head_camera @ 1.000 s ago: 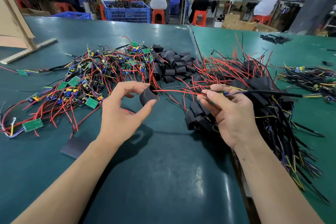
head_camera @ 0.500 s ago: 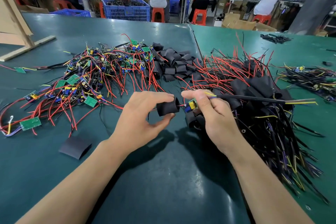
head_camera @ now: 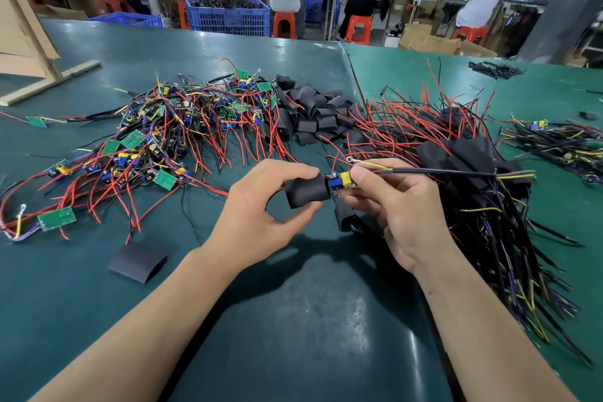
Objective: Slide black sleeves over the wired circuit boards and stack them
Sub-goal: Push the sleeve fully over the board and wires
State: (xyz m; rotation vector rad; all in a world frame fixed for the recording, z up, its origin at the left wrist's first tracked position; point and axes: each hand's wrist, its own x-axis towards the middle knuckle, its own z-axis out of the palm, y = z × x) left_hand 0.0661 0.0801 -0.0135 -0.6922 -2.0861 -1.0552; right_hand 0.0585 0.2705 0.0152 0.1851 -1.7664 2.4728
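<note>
While your left hand (head_camera: 261, 206) curls its fingers (head_camera: 293, 170) and thumb round one black sleeve (head_camera: 306, 193), a short matte tube with its open mouth facing right, your right hand (head_camera: 401, 206) pinches one wired circuit board (head_camera: 342, 180) just beyond that mouth. You can see the board's yellow and blue parts at your right fingertips (head_camera: 360, 173), its end touching or just inside the sleeve, and its black cable running right. One flat spare sleeve (head_camera: 138, 260) lies near your left wrist. Left of your fingers sits one tangle of bare boards (head_camera: 156, 147); beyond them one heap of sleeves (head_camera: 313, 114), too many to count; right of them one sleeved stack (head_camera: 473, 166). Green bench (head_camera: 293, 320) lies open below your hands.
</note>
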